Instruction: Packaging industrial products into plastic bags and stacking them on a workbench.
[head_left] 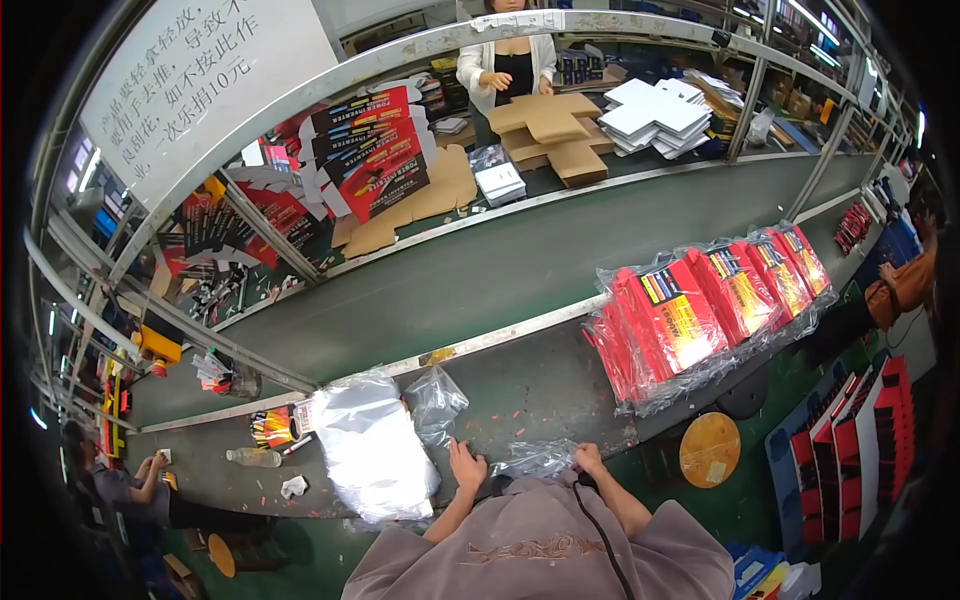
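A crumpled clear plastic bag [535,459] lies at the table's near edge, just in front of my body. My right hand [590,459] has its fingers closed on the bag's right end. At the other side, my left hand [467,468] rests on the table with thumb and fingers apart, holding nothing that I can see. Beyond its fingertips lies another crumpled clear bag [437,402]. A thick stack of shiny clear plastic bags [372,445] is spread to the left of that hand.
Red printed boxes [670,318] in clear plastic stand to the right. A bottle [254,457], a crumpled tissue [294,487] and pens [272,428] lie left. Past a green conveyor [460,280], a person [510,65] stands behind brown cartons [550,130]. A round stool [710,448] is at right.
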